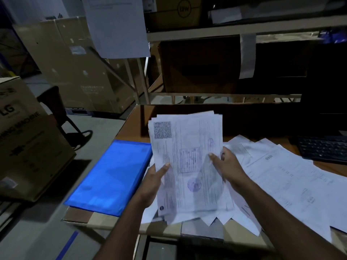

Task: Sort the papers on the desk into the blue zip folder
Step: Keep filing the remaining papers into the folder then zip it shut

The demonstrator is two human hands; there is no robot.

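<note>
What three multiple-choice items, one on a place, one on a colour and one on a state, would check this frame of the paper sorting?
1. Where does the zip folder lie?
A. on the desk, left of the held stack
B. on the keyboard
C. on the floor

2. What colour is the zip folder?
A. red
B. blue
C. green

3. How is the stack of papers held?
A. flat on the desk, untouched
B. by the right hand only
C. by both hands, one at each side edge

Answers: 1 A, it lies at the desk's left end. 2 B, its cover is bright blue. 3 C, the left hand and the right hand each grip a side.
</note>
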